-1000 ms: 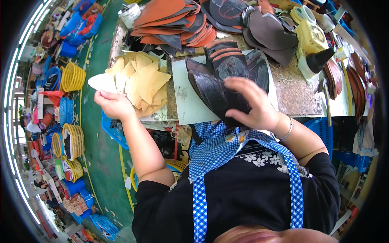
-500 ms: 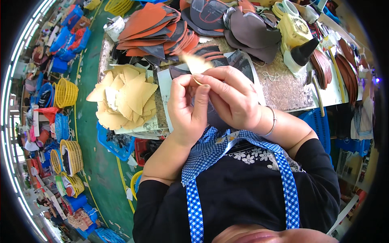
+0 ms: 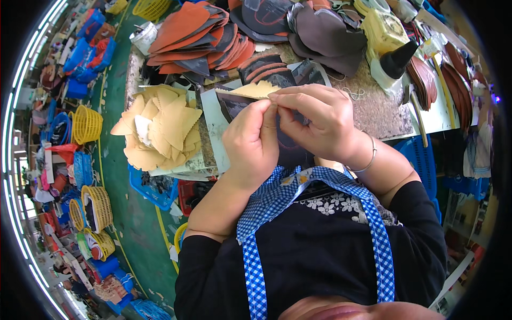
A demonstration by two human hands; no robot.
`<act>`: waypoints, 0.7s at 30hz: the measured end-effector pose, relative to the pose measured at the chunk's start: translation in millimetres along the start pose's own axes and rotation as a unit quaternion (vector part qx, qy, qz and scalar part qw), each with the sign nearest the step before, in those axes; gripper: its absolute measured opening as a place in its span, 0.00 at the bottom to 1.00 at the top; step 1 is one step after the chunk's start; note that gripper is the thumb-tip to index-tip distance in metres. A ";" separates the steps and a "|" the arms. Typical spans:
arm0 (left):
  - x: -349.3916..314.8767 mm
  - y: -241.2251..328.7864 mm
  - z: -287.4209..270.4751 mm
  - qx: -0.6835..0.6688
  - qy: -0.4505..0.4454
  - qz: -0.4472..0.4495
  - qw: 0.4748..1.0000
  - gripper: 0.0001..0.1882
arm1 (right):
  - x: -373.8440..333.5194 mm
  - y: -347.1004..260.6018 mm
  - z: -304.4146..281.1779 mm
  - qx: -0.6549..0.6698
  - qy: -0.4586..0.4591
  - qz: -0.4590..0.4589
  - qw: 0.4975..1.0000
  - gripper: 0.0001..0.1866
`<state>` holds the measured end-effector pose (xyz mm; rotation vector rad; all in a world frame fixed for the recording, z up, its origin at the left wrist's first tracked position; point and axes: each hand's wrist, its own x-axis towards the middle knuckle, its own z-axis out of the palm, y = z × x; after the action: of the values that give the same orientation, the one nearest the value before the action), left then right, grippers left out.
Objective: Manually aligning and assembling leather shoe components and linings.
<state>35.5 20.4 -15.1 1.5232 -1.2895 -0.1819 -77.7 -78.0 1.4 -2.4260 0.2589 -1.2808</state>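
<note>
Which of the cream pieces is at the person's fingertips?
The single cream piece pinched where the left hand and right hand meet; the others lie together in the heap to the left.

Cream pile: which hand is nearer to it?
Left. The left hand is to the right of the cream pile, not touching it; the right hand is farther right, beyond the left.

The view is bright, with glaring strip lights bowed along the fisheye's black-edged left rim.
</note>
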 end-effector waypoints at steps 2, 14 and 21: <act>3.9 -7.8 7.9 0.043 0.040 0.114 0.992 0.05 | -4.0 0.2 3.0 0.009 0.035 0.025 0.999 0.08; -4.9 -19.3 8.7 -0.133 -0.050 0.035 0.989 0.06 | -8.7 2.7 -6.6 0.125 0.004 0.128 0.984 0.06; -2.3 -13.2 1.6 -0.011 0.005 0.122 0.992 0.06 | -7.4 -4.5 -6.7 0.007 0.018 -0.007 1.000 0.10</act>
<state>41.5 18.9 -27.1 1.3329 -1.4488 -0.0308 -87.5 -73.0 1.1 -2.4001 0.2423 -1.3292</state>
